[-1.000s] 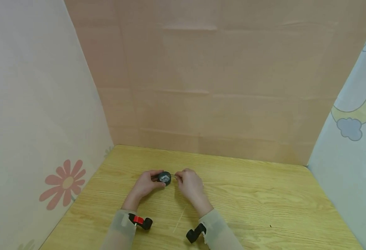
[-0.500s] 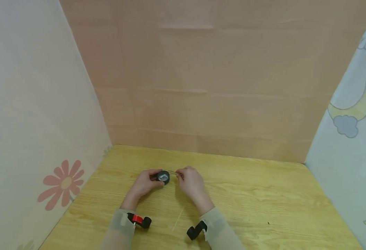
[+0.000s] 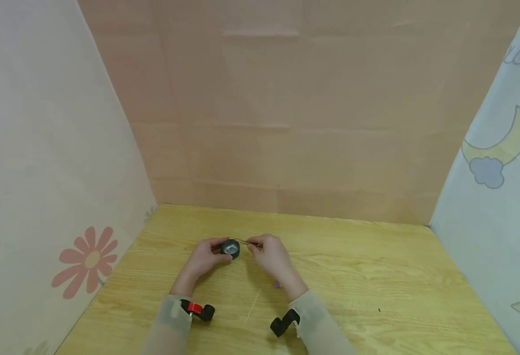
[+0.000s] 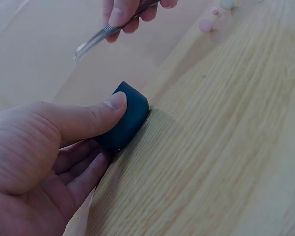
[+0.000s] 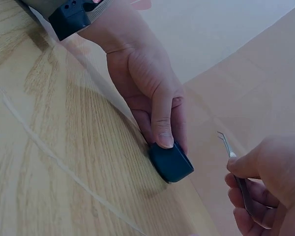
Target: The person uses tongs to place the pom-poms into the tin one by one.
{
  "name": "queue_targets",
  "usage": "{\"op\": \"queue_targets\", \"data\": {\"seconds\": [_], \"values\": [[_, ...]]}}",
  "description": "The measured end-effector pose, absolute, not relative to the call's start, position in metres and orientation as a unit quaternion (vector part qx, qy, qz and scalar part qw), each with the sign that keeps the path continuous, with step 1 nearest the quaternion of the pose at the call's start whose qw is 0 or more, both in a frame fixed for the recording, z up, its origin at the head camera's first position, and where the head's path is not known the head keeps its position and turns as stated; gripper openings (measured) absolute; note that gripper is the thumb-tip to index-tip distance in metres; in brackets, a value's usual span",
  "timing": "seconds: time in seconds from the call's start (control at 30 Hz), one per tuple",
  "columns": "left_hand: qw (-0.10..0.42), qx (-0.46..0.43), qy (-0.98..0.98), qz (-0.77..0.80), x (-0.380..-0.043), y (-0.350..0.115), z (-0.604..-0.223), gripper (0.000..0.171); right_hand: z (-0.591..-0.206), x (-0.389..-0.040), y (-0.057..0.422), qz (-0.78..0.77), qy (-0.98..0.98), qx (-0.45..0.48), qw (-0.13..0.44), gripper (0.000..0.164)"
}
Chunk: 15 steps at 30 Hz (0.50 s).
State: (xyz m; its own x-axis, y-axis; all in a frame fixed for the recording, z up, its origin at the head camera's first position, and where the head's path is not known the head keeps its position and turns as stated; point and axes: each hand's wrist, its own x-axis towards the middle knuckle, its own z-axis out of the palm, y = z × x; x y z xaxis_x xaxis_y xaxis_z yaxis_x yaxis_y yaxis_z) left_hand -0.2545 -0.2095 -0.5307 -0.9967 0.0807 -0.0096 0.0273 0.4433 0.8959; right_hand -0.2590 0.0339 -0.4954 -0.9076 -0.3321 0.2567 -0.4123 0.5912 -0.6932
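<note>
A small dark teal cup (image 3: 230,249) with a shiny grey inside is gripped at its side by the left hand (image 3: 203,257). In the left wrist view the thumb presses on the cup's outer wall (image 4: 130,118), close over the table. The right hand (image 3: 272,255) pinches metal tweezers (image 4: 97,39) with bent tips. In the right wrist view the tweezers' tips (image 5: 223,137) stand slightly apart, with nothing visible between them, away from the cup. From the head view they overlap the cup's far rim.
Small pink balls (image 4: 206,25) and a pale one (image 4: 227,4) lie on the wooden table (image 3: 353,276). A purple bit (image 3: 278,285) shows beside the right wrist. A thin pale line (image 3: 253,305) runs over the tabletop, and a tiny dark speck (image 3: 379,309) lies farther right.
The tweezers' tips have shifted from the cup's right side up to its far rim. A purple bit has come into view beside the right wrist. The left hand keeps its grip.
</note>
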Motion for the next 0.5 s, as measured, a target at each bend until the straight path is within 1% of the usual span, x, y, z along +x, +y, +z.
{"op": "queue_targets", "data": {"seconds": [0.17,0.33,0.5], "values": [[0.024,0.028,0.851,0.523,-0.255,-0.209,-0.530,0.060,-0.492,-0.259,0.041,0.452,-0.866,0.215,0.016,0.020],[0.029,0.030,0.845,0.533,-0.255,-0.209,-0.531,0.060,-0.489,-0.256,0.052,0.482,-0.845,0.232,-0.001,0.020],[0.027,0.031,0.844,0.535,-0.255,-0.208,-0.531,0.060,-0.491,-0.252,0.066,0.475,-0.847,0.237,0.003,0.019]]}}
